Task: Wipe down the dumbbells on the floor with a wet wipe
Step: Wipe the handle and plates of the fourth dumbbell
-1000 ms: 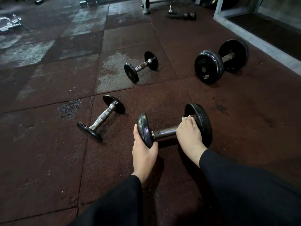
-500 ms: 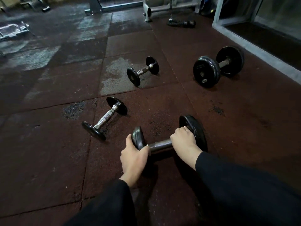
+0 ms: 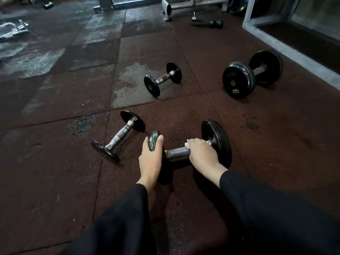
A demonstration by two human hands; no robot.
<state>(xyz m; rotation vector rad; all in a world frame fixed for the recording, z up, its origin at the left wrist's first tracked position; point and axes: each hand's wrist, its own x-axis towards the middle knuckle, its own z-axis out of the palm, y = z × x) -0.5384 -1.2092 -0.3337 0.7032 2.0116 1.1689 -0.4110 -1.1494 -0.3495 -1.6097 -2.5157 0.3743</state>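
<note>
A black dumbbell with a chrome handle point(image 3: 177, 151) lies on the rubber floor just in front of me. My left hand point(image 3: 150, 159) grips its left plate point(image 3: 153, 139), thumb over the rim. My right hand point(image 3: 203, 153) is curled round the handle near the right plate point(image 3: 219, 138), with a white wet wipe point(image 3: 187, 144) pressed under the fingers; only a corner of the wipe shows. Three more dumbbells lie nearby: a slim one point(image 3: 119, 135) to the left, a small one point(image 3: 162, 79) farther off, and a heavy one point(image 3: 252, 74) at the right.
Dark rubber floor tiles point(image 3: 55, 181) run all round, with pale worn patches at the back left. Machine bases point(image 3: 169, 8) and a cable handle point(image 3: 207, 23) stand at the back. A raised grey ledge point(image 3: 294, 50) borders the right side.
My right hand went from flat against the right plate to curled round the handle with the wipe. The left hand kept its hold on the left plate. The view shifted slightly.
</note>
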